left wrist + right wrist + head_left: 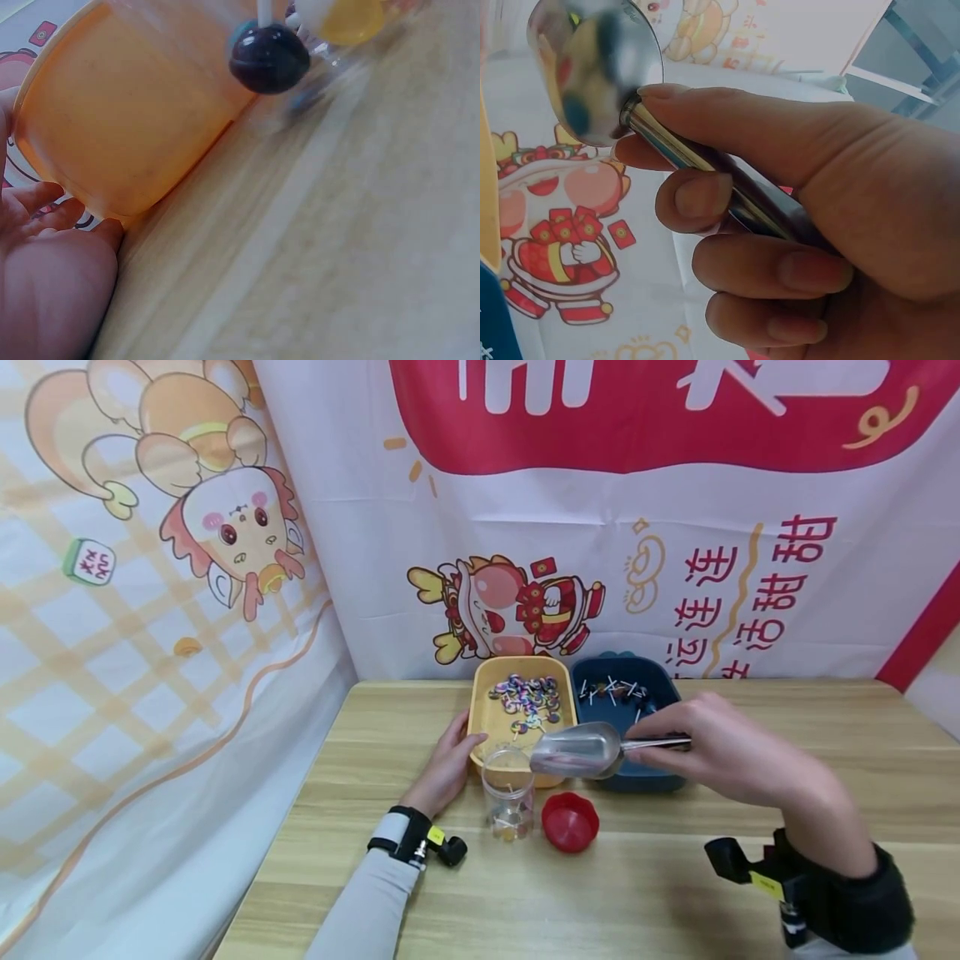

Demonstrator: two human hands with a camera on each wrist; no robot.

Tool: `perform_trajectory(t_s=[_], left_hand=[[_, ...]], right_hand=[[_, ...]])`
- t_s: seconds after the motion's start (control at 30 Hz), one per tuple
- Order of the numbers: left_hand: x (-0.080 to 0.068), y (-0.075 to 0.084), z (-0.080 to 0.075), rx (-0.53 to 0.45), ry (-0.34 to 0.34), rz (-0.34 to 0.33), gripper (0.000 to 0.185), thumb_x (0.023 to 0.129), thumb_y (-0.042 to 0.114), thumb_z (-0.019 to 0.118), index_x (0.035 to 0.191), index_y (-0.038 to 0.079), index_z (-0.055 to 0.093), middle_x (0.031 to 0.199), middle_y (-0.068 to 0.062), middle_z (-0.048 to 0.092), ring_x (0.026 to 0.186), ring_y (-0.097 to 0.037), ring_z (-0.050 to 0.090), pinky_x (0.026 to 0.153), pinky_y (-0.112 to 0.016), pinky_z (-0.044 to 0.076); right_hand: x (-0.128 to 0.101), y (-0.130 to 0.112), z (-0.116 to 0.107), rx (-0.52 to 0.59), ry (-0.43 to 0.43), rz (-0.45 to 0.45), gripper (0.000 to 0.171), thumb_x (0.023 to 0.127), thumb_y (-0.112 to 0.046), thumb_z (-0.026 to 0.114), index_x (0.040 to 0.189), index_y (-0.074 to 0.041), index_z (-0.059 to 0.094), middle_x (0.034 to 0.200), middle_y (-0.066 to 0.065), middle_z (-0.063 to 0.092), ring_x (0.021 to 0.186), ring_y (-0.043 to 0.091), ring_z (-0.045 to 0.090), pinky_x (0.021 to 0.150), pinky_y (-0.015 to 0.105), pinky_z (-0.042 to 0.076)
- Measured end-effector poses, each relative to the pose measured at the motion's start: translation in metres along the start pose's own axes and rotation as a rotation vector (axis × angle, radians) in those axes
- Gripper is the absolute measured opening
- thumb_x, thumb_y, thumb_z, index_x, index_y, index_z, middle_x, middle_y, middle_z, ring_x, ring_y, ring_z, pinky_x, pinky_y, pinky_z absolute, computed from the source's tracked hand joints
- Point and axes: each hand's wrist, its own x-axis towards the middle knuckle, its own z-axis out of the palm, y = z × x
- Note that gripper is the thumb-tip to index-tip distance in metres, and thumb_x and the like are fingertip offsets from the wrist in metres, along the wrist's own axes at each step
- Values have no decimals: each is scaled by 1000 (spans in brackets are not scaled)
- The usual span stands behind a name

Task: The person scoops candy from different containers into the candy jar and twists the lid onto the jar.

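Observation:
My right hand point(712, 747) grips the handle of a metal scoop point(576, 750), thumb lying along the top and fingers curled round it in the right wrist view. The scoop's lip is at the rim of a clear plastic jar point(510, 806), which has a few lollipops point(270, 60) low inside it. My left hand point(447, 764) holds the near left side of a yellow bin point(486, 710), its thumb at the rim and its fingers against the outside wall. Colourful swirled lollipops point(525, 695) lie in that bin. What the scoop's bowl holds is hidden in the head view.
A dark blue bin point(663, 681) with white-stick lollipops point(613, 690) stands right of the yellow one, partly behind the right hand. Beside the jar sits a red scalloped lid or cup point(570, 822). Printed cloth point(360, 527) hangs behind the wooden table point(637, 902).

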Motion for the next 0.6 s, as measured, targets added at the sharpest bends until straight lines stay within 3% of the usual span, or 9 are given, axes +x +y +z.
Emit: perform_trajectory(t_s=[0.17,0.37,0.47,0.6], left_hand=[[1,0,1,2,0,-3,66,103,7,51,163,11,22,170,-12,17,155,-28,22,126,-40,24],[1,-2,0,4,-8,12,67,103,8,52,163,9,21,170,-13,16,156,-28,20,126,-40,23],[0,-3,0,1,1,8,68,102,9,54,163,10,22,170,-12,17,155,-27,22,126,-39,24],[0,-3,1,2,10,9,67,103,8,52,163,11,22,170,-12,18,155,-27,23,126,-39,25]], right_hand=[[-12,7,-10,-46,107,26,17,92,-23,77,108,-17,80,85,-14,70,69,6,58,56,21,48],[-23,25,-21,-120,250,100,22,94,-18,75,115,-13,77,104,4,75,87,18,64,69,20,55],[-22,32,-22,-169,232,177,23,96,-21,72,116,-9,76,101,7,74,85,21,62,65,25,52],[-13,43,-19,-189,131,295,27,100,-25,67,115,-3,73,94,6,69,80,22,57,60,31,46]])
